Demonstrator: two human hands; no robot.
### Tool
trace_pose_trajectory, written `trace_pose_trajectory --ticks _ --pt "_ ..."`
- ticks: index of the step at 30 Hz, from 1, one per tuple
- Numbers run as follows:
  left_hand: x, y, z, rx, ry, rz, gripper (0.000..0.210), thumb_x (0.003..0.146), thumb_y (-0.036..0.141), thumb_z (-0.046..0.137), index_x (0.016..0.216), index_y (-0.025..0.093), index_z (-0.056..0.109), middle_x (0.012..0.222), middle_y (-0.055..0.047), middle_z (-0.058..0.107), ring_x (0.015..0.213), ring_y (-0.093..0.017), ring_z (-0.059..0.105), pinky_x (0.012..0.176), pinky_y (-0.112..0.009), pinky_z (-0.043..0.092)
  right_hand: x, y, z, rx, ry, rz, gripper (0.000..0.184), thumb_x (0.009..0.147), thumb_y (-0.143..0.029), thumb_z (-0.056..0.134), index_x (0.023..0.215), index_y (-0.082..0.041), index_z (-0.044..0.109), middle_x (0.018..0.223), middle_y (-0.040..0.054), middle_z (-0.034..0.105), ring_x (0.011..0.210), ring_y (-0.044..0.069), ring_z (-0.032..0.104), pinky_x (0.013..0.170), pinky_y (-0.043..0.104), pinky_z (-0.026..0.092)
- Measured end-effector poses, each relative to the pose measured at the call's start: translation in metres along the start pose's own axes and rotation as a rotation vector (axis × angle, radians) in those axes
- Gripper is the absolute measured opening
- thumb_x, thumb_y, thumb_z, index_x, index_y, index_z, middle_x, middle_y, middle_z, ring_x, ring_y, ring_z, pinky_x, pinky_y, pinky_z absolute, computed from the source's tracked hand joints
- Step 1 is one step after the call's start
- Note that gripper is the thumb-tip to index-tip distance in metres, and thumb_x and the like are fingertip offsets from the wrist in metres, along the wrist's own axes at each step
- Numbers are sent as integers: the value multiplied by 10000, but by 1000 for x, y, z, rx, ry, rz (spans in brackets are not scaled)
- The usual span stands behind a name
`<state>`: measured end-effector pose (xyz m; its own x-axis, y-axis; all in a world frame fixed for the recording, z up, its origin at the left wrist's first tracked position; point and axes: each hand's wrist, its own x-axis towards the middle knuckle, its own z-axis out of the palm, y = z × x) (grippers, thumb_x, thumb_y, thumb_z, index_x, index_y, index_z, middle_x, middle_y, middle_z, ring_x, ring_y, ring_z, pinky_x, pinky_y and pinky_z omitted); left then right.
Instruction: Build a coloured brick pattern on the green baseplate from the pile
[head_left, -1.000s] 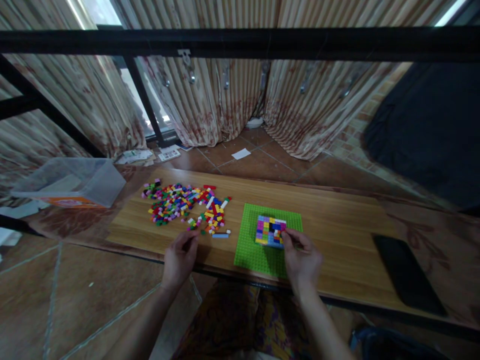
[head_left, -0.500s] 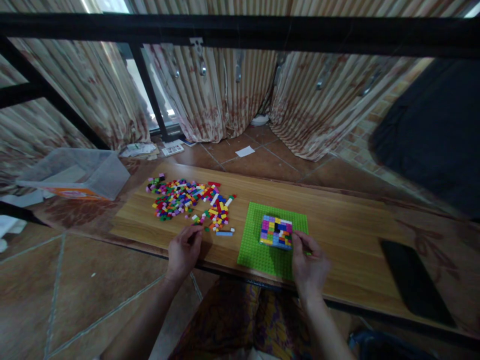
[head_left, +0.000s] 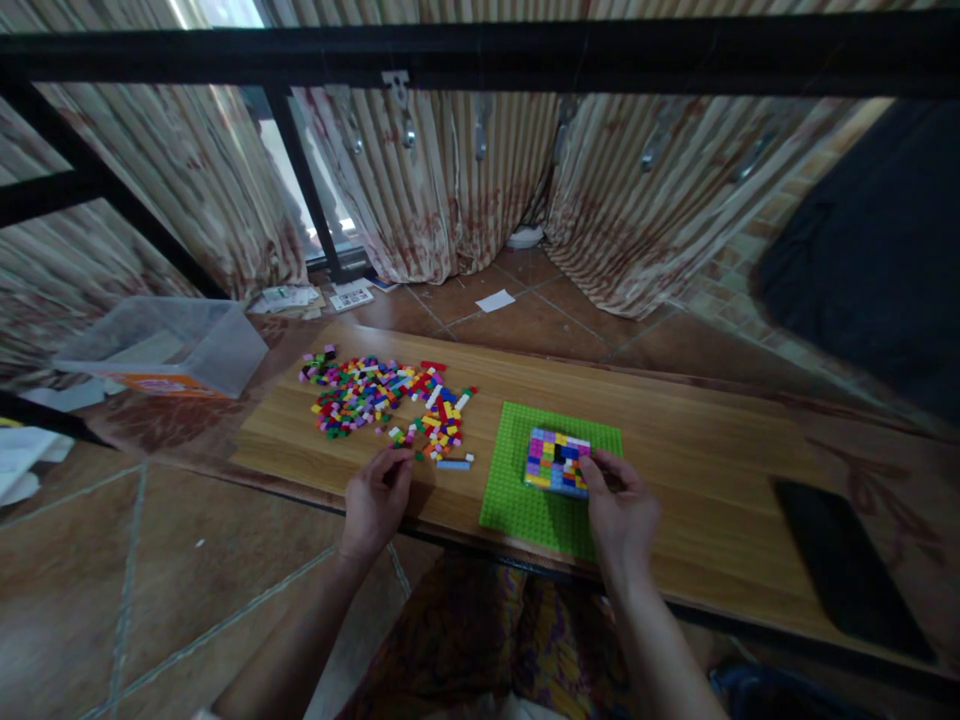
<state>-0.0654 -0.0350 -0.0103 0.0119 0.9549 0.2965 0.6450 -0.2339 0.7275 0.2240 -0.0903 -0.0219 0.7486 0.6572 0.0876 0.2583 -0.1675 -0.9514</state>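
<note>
My left hand (head_left: 379,500) rests at the table's front edge, thumb and fingertips closed together, close to a small green brick (head_left: 418,456). Whatever it may pinch is too small to make out. A block of many-coloured toy bricks (head_left: 551,462) sits on the green studded baseplate (head_left: 504,500), raised several layers. At the block's right edge is my right hand (head_left: 624,505), closed, its thumb lying over the top bricks. Its other fingers curl behind, and anything between them is hidden. Left of the baseplate spreads a pile of loose bricks (head_left: 360,395), with a light blue long brick (head_left: 454,465) in front.
A clear plastic bin (head_left: 232,350) with an orange label stands on the floor at the left. A black flat object (head_left: 847,565) lies at the right end of the wooden table (head_left: 697,480). Behind are a black rail (head_left: 480,55) and curtains (head_left: 435,190).
My right hand has shifted slightly left over the block, so its thumb now covers some right-edge bricks. My left hand stays beside the pile. The whole view has turned a little.
</note>
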Motion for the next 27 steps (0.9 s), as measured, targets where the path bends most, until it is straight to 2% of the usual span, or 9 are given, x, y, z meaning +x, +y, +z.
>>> trace_pose_trajectory --ticks 5,10,14,19,22,24,27 --pt "-1 24 12 3 -87 124 169 907 272 537 976 210 678 991 -47 710 938 -181 659 865 -301 521 2 0 0 31 -14 47 462 703 -514 722 952 -126 740 872 116 746 765 215 676 716 348 527" --pt "8 48 32 204 -190 257 169 863 238 606 1015 207 673 1023 -58 689 1001 -223 607 951 -362 475 4 -2 2 105 -31 83 419 672 -486 749 901 -134 748 834 96 748 745 208 675 720 349 526" --pt "13 60 42 392 -257 281 119 846 187 595 928 199 680 996 -60 683 991 -249 585 931 -387 460 6 -7 4 179 -48 135 427 615 -485 783 864 -140 743 783 76 743 704 193 669 703 340 533" --pt "15 62 49 492 -242 308 171 896 164 520 823 196 671 917 -63 681 949 -252 591 904 -407 442 6 -15 0 245 -59 150 449 614 -497 782 886 -143 739 822 77 747 742 190 670 722 333 531" --pt "17 63 47 445 -215 344 184 909 167 508 832 202 671 908 -64 682 924 -251 596 865 -405 444 4 -14 -8 281 43 136 418 650 -512 744 860 -150 737 835 75 748 774 194 668 765 345 521" --pt "18 69 43 338 -196 358 178 910 166 508 861 209 674 910 -56 682 917 -239 601 868 -396 445 -1 -13 -14 275 94 117 399 657 -509 737 842 -155 736 831 75 746 787 203 667 784 359 517" --pt "13 85 38 40 -233 305 172 907 171 508 916 209 675 915 -45 679 913 -205 616 861 -349 465 -18 -15 -22 233 31 65 345 698 -478 724 858 -173 738 871 77 744 827 209 669 814 373 515"
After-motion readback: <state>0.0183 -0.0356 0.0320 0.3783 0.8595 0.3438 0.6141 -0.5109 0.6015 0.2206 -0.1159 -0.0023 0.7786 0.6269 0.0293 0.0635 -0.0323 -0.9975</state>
